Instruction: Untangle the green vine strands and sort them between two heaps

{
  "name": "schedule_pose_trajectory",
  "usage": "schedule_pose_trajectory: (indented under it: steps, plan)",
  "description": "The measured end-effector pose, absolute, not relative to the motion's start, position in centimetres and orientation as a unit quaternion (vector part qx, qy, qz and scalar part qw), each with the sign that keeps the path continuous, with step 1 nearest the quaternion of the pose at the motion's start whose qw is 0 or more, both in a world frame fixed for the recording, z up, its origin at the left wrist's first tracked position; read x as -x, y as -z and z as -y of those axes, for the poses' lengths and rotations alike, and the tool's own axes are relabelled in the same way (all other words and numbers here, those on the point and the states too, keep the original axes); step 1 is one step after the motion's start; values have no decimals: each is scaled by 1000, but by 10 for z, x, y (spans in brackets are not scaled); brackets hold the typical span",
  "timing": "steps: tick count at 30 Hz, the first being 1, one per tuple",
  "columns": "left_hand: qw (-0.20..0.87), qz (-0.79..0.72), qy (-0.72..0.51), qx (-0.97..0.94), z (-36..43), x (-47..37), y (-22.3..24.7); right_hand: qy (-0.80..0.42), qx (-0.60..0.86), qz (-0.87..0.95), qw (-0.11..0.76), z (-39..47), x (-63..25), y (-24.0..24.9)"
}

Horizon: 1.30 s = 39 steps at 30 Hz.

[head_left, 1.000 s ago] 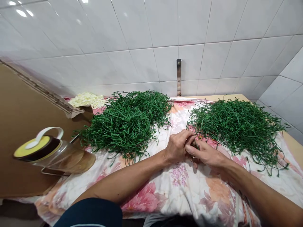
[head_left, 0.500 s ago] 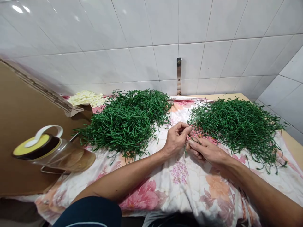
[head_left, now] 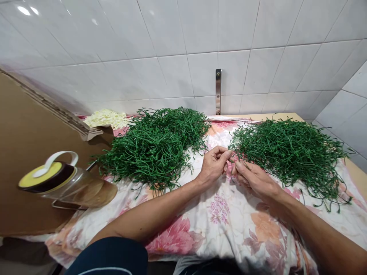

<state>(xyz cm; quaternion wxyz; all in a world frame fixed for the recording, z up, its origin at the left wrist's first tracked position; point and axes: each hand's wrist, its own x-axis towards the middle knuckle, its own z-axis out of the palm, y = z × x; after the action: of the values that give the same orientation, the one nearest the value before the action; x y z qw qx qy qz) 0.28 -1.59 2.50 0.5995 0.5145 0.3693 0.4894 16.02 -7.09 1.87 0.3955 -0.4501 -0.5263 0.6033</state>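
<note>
My left hand [head_left: 213,166] is pinched closed, thumb against forefinger, beside the near left edge of the right-hand pile of thin green stems [head_left: 292,151]. Close by on its right, my right hand [head_left: 254,176] is also closed in a pinch. Thin green stems show at the fingertips of both hands, though how many is hidden. A second, larger heap of green stems [head_left: 155,149] lies to the left of my hands. The stems look like artificial flower stems with small knobbed ends. All of this rests on a floral cloth [head_left: 219,208].
A clear bottle [head_left: 83,189] with a yellow lid and white loop handle stands at left beside a brown cardboard panel [head_left: 37,160]. Small pale-yellow pieces [head_left: 106,119] are heaped at the back left. A metal strip [head_left: 218,91] is fixed to the tiled wall [head_left: 160,34] behind.
My right hand has shifted slightly right and up, widening the gap between the fingertips. My left hand keeps nearly the same pose. The whole view has drifted a little.
</note>
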Motion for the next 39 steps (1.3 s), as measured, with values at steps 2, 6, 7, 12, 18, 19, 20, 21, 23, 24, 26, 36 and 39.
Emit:
schedule_pose_trajectory:
  steps: [2,6,7,12,18,19,20,21,23,24,26,36,39]
  plan:
    - [620,-368,-480,-500,15,-3,-22,-548,463,567,405,69,-161,-17]
    - [673,-367,-465,-442,6,-3,-13,-389,448,721,357,77,-157,-19]
    - [677,-373,-471,-425,1,-2,-11,-365,428,757,333,81,-154,-21]
    - [639,-389,-501,-436,-19,8,-18,-290,412,807,308,92,-150,-32]
    - [609,-365,-513,-482,-19,17,-43,-106,592,718,351,74,-204,-61]
    - [608,-361,-516,-484,-18,18,-47,-47,619,705,342,72,-218,-64]
    - [607,-357,-517,-486,-17,19,-52,16,650,684,330,70,-232,-67]
    - [607,-352,-517,-489,-16,19,-56,62,676,666,311,69,-245,-68]
    - [607,-341,-515,-500,-13,21,-64,111,710,629,298,69,-269,-70]
    - [604,-336,-516,-506,-11,21,-68,115,714,627,291,69,-278,-71]
    - [599,-327,-518,-516,-8,22,-74,135,716,625,280,72,-289,-75]
    - [585,-273,-535,-545,5,30,-102,170,675,599,395,76,-256,-89]
    - [569,-265,-534,-566,12,29,-106,13,629,633,450,70,-239,-81]
